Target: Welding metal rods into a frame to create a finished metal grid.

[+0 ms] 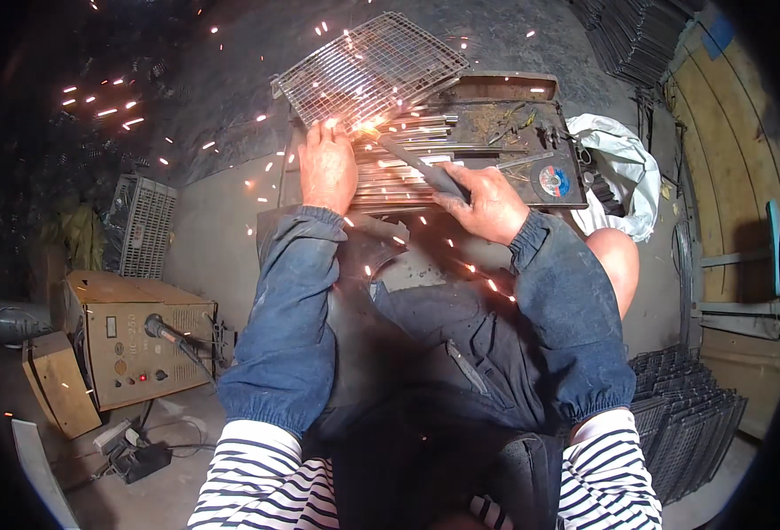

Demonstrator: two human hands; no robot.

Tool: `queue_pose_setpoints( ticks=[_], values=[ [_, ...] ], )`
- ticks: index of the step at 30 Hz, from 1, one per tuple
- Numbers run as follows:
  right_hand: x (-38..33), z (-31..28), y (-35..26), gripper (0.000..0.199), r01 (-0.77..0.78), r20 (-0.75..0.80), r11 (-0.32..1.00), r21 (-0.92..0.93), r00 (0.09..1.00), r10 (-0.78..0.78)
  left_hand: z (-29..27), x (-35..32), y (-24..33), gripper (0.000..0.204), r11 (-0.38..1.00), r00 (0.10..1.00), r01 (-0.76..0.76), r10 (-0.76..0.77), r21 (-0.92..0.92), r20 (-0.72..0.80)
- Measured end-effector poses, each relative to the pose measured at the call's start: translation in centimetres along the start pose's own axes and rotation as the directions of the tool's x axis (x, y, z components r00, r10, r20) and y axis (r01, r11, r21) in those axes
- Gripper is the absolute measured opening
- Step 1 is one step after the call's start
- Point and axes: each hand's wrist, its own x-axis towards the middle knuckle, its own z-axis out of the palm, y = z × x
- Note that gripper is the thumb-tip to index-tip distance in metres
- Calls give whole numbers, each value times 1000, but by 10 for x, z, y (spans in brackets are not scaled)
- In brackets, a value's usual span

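My right hand (487, 203) is wrapped around the dark handle of a welding torch (421, 166). Its tip points up and left to a bright glow at the near edge of a wire grid rack (381, 66), and sparks fly outward from there. Beside the glow, my left hand (328, 170) has its fingers bent over the rack's near edge, gripping it; the fingertips are partly lost in glare. Several shiny metal rods (399, 181) lie side by side under and between my hands on a dark work table (487, 115).
A blue-and-red cutting disc (553, 181) and a thin metal bar (527, 163) lie at the table's right. A white sack (633, 168) stands beyond. A welding machine (147, 344) with cables sits on the left, near a grey crate (147, 225). Stacked dark wire grids (681, 424) are low right.
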Motion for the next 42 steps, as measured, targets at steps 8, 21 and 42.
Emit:
queue_pose_setpoints(
  ticks=[8,21,42],
  values=[
    [-1,-5,0,46,-83,52,995,-52,995,86,-1,0,2,42,999,1000,3,-2,54,-21],
    [2,-1,-1,39,-113,107,992,-50,987,118,6,-5,-8,41,998,997,-55,56,7,-51],
    [0,-6,-4,41,-75,47,996,-38,996,77,7,0,-1,40,998,996,-11,17,66,-92]
  ],
)
